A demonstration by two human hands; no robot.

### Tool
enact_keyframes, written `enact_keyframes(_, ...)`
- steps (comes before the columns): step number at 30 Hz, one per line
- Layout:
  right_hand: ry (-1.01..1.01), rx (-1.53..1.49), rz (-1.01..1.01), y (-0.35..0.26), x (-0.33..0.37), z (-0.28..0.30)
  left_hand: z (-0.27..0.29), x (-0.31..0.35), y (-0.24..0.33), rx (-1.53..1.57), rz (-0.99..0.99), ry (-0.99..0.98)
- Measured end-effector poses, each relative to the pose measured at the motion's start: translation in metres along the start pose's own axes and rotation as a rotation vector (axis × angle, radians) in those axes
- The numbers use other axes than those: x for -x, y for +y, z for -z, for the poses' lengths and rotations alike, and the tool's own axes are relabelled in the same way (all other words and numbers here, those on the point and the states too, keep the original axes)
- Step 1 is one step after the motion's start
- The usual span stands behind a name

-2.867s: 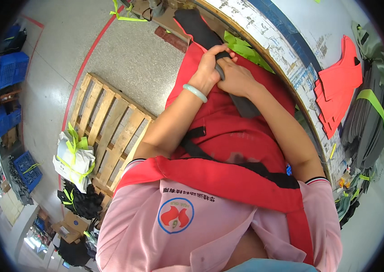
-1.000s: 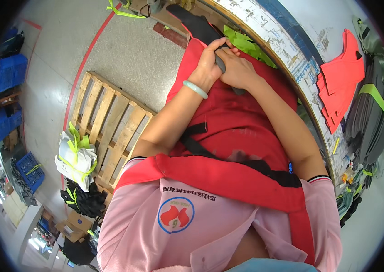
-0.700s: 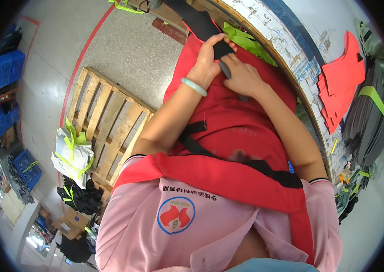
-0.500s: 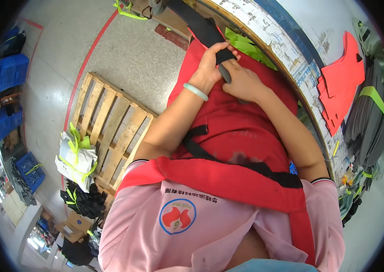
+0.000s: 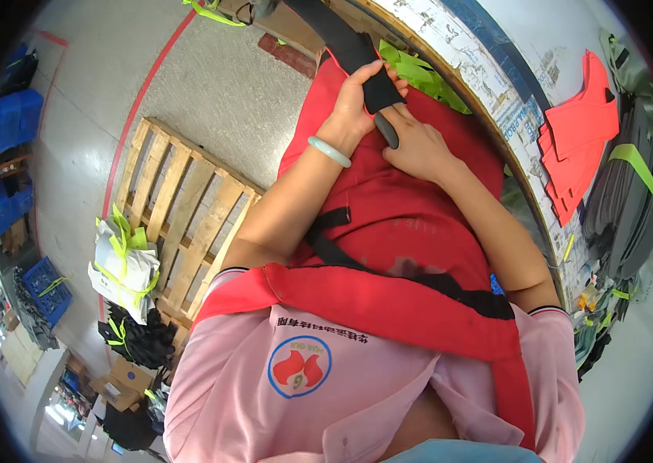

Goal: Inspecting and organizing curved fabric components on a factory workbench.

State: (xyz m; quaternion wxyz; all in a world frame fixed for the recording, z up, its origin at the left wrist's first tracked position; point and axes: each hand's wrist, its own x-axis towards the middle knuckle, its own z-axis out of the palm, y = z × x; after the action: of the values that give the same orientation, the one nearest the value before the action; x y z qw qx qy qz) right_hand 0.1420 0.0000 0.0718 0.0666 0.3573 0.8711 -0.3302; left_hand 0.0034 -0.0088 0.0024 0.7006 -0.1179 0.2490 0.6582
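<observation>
Up at the top middle, over my lap and red apron (image 5: 427, 208), my left hand (image 5: 351, 104) is closed around the end of a long black fabric band (image 5: 338, 35). The band runs up and away to the left, with a thin red edge along one side. My right hand (image 5: 421, 150) meets the same end from the right, its fingertips against or under the black fabric. A dark grey, rounded piece like a tool handle (image 5: 387, 131) sticks out from the right hand's curled grip. The rest of that piece is hidden by the fingers.
On the right, a worn white worktable edge (image 5: 488, 100) curves past, bearing coral-red cut pieces (image 5: 583, 131) and banded grey pieces (image 5: 624, 193). Bright green strips (image 5: 423, 81) hang beside my knees. To the left lie a wooden pallet (image 5: 191, 197), a white bundle (image 5: 120, 266) and blue crates (image 5: 16, 119).
The band's end has shifted slightly, and more black fabric now covers my left fingers. My right hand has moved a little down and right, still beside it.
</observation>
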Motion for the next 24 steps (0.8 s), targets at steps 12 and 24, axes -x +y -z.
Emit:
enact_keyframes(12, -0.076, 0.067, 0.197, 0.002, 0.007, 0.023, 0.007, -0.010, 0.011, 0.179, 0.034, -0.078)
enact_keyframes(24, 0.126, 0.255, 0.166, 0.008, -0.024, -0.002, 0.006, 0.001, 0.003, 0.189, 0.115, -0.148)
